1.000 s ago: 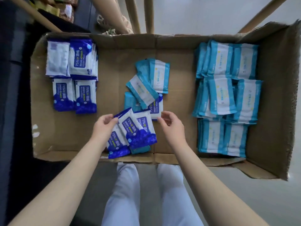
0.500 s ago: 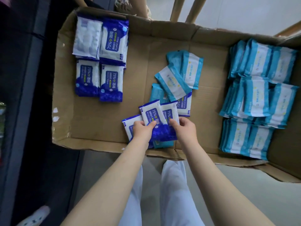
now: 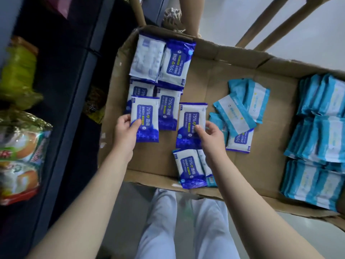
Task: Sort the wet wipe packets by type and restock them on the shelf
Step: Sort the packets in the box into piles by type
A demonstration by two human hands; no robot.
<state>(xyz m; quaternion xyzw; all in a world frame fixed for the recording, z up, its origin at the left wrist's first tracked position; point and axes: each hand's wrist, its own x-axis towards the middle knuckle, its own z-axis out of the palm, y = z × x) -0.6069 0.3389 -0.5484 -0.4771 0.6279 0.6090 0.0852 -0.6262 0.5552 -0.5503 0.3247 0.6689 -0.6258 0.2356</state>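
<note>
While each hand grips one wipe packet, the rest lie in the cardboard box (image 3: 149,177).
Over dark-blue pile (image 3: 173,62), left hand (image 3: 125,132) holds left packet (image 3: 146,116); right hand (image 3: 211,136) holds centre packet (image 3: 191,118). Both white, blue "75% Alcohol Wipes" label, blue base. Teal stacks (image 3: 321,139) far right.

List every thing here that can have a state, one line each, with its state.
cardboard box: open-topped, packets inside.
left hand: grips the left alcohol packet.
right hand: pinches the right alcohol packet.
dark blue group: sorted, laid at the far left corner.
light blue stacks: sorted, piled at the right.
middle pile: unsorted, both types mixed.
near-edge packet: lying loose, untouched.
</note>
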